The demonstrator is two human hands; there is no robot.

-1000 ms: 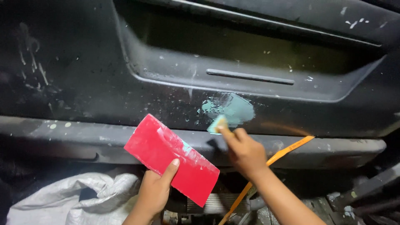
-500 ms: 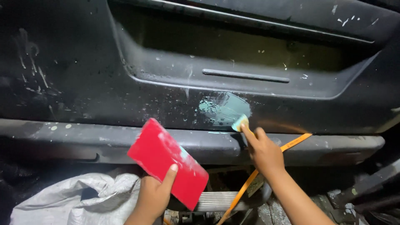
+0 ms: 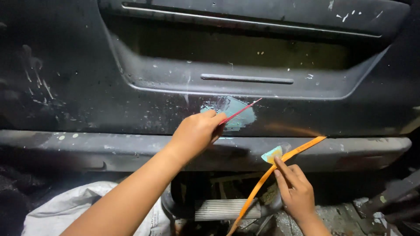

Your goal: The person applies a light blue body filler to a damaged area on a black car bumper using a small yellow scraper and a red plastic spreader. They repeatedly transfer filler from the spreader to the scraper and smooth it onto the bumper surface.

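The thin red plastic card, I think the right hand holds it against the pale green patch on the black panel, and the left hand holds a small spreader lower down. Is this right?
Not quite: the hands are swapped. In the head view the left hand holds the thin red plastic card against the pale green patch on the black panel; the right hand holds the small spreader lower down.

An orange strap [image 3: 280, 168] hangs slanting before a ribbed metal step [image 3: 225, 209], with a crumpled white sack [image 3: 65, 209] lower left.

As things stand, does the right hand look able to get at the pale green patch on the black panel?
Probably yes. The right hand, with a small spreader at its fingertips, sits low and to the right of the patch. Only the left hand, holding the red card edge-on, covers the patch's left side.
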